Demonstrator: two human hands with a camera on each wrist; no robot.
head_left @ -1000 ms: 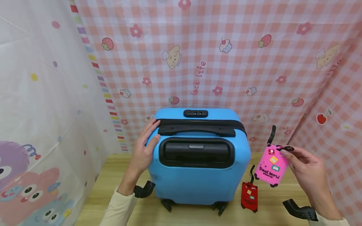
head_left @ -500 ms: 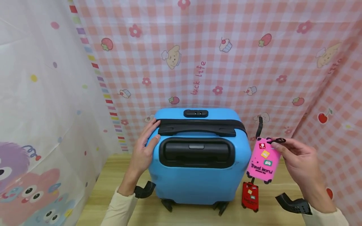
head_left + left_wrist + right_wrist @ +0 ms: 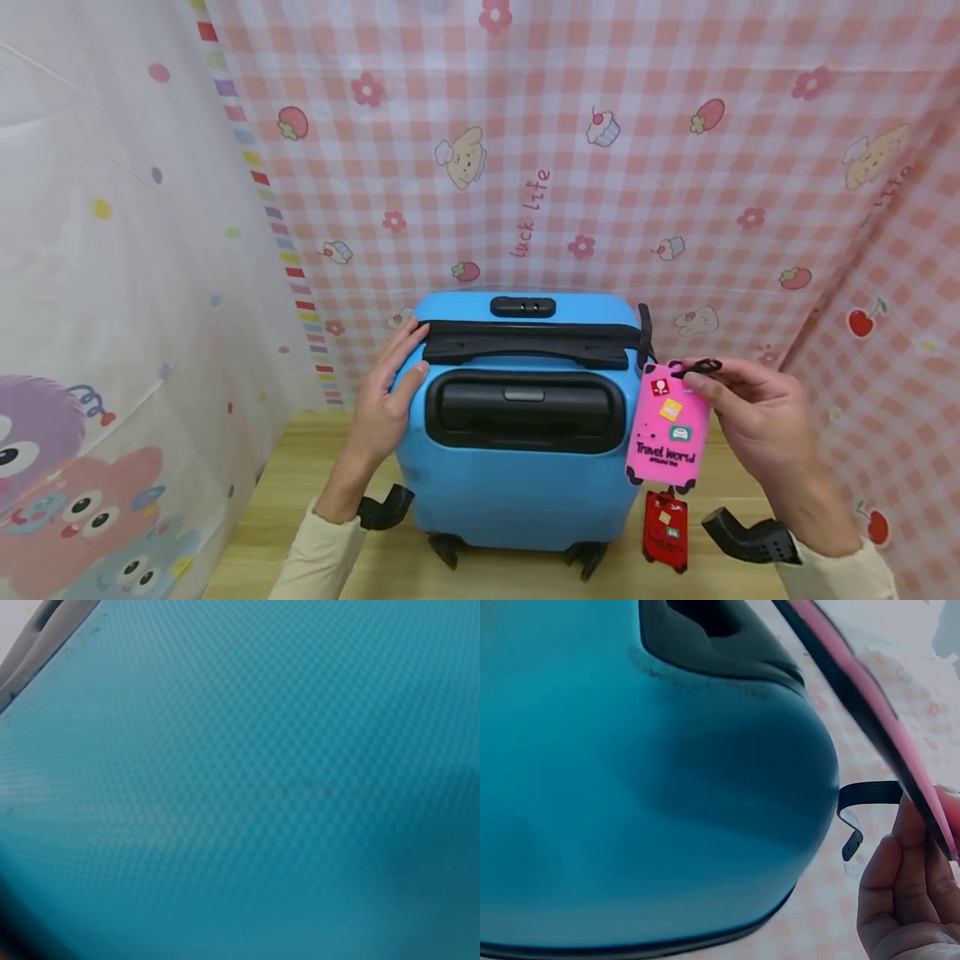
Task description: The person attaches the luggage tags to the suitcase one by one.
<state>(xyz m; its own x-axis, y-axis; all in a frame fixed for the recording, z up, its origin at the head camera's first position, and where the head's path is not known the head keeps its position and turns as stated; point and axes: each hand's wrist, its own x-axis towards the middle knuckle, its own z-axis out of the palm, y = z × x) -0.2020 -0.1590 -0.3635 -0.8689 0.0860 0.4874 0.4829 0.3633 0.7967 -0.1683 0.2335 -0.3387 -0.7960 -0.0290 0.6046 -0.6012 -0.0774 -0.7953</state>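
Observation:
A blue hard-shell suitcase (image 3: 517, 496) stands upright, its black top handle (image 3: 528, 356) folded down. My left hand (image 3: 381, 408) rests on its upper left corner, fingers extended over the edge and thumb on the front. Between thumb and fingers, my right hand (image 3: 761, 417) pinches a pink luggage tag (image 3: 663, 433) by its upper right corner. The tag overlaps the suitcase's right side in the head view. Its black strap (image 3: 645, 329) points up near the right end of the zipper band. In the right wrist view the strap (image 3: 870, 793) curls close to the blue shell (image 3: 705, 772).
A red luggage tag (image 3: 666, 531) lies on the wooden surface (image 3: 720, 546) right of the suitcase, its strap mostly hidden behind the pink one. A pink checked curtain (image 3: 570, 150) hangs behind, and a white patterned curtain (image 3: 135, 275) at left.
My right hand has carried the pink luggage tag leftward from beside the suitcase to its upper right edge. The left hand stays on the corner, and the suitcase has not moved.

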